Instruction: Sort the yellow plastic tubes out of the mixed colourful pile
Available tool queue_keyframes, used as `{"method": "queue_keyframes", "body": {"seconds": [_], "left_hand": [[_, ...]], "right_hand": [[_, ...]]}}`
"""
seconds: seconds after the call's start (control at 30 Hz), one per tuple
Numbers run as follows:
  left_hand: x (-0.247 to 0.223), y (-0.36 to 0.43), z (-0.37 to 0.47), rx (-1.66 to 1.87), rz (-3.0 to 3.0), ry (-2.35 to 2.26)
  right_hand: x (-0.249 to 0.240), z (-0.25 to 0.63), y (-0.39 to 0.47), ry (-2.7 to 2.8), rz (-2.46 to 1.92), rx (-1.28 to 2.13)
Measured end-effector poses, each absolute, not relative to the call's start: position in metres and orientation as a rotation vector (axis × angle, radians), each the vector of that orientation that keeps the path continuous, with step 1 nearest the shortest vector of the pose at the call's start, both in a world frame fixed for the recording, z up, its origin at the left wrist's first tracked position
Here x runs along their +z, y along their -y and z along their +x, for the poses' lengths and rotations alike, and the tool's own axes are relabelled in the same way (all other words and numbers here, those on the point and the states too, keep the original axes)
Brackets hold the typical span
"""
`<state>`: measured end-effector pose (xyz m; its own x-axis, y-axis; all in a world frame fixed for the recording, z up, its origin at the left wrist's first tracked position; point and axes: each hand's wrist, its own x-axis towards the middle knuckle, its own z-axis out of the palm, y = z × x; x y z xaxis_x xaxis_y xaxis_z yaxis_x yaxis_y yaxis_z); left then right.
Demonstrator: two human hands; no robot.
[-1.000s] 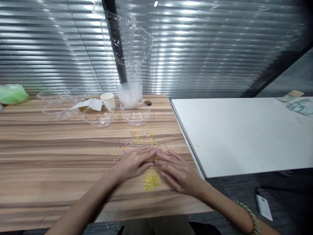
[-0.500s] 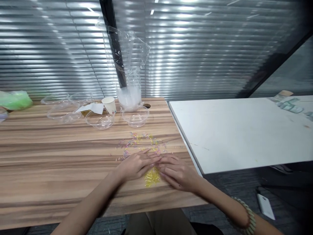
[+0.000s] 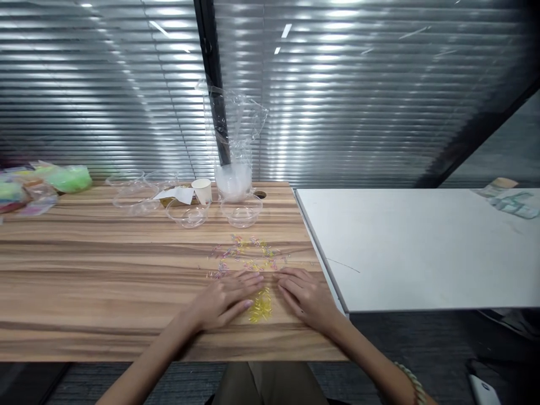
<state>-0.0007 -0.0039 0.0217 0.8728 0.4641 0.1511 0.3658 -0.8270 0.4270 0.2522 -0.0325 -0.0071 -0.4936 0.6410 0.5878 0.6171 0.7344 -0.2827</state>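
Observation:
My left hand [image 3: 225, 295] and my right hand [image 3: 306, 293] lie flat on the wooden table [image 3: 84, 281], palms down, fingers spread. Between them sits a small heap of yellow beads [image 3: 261, 306], touched by the fingertips on both sides. Just beyond the fingers, mixed pastel beads [image 3: 247, 253] are scattered over the wood. Neither hand grips anything.
At the back stand two clear plastic bowls [image 3: 241, 209] [image 3: 188, 212], a paper cup [image 3: 203, 190], a bagged stack of clear bowls [image 3: 233, 169] and clear lids [image 3: 133, 194]. Coloured bags [image 3: 63, 179] lie far left. A white table [image 3: 422, 247] adjoins on the right.
Both hands drew back toward me along the table, and their fingertips parted, leaving the yellow heap showing between them. The view tilted and widened.

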Motion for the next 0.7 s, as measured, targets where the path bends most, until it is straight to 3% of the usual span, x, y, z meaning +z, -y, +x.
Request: {"method": "queue_keyframes", "body": {"seconds": [0.17, 0.4, 0.7], "left_hand": [[0.012, 0.003, 0.004, 0.353, 2.65, -0.873], [0.01, 0.01, 0.012, 0.233, 2.638, -0.733], [0.011, 0.041, -0.012, 0.623, 1.914, -1.147]], "right_hand": [[-0.006, 0.251, 0.031, 2.278, -0.865, 0.055], [-0.007, 0.251, 0.032, 2.247, -0.893, 0.032], [-0.008, 0.25, 0.033, 2.23, -0.907, -0.037]]}}
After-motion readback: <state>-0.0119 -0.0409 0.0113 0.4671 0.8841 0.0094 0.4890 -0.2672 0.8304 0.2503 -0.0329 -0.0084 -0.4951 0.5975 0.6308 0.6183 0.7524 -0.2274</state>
